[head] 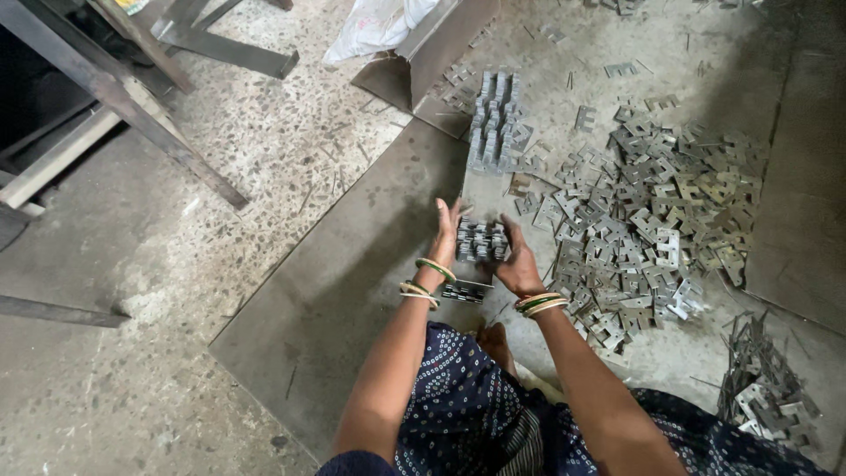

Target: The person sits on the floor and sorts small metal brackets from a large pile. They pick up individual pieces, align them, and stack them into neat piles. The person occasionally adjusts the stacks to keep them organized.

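While a row of stacked metal hinge plates [481,240] is pressed between them, the left hand [445,234] and right hand [516,261] are clamped against its two ends. Just beyond this row, a longer finished stack [495,123] is laid; to its right, a loose pile of plates [656,207] is spread on the floor.

Both forearms are reaching forward and slightly inward from the bottom of the view, bare to the elbow. The left hand [445,231] is standing on edge, palm facing right, fingers straight and pointing away from the body. The right hand [515,260] is mirroring it, palm facing left, fingers curled and pressing toward the other (each wrist is wearing bangles). The palms are staying apart, not touching.
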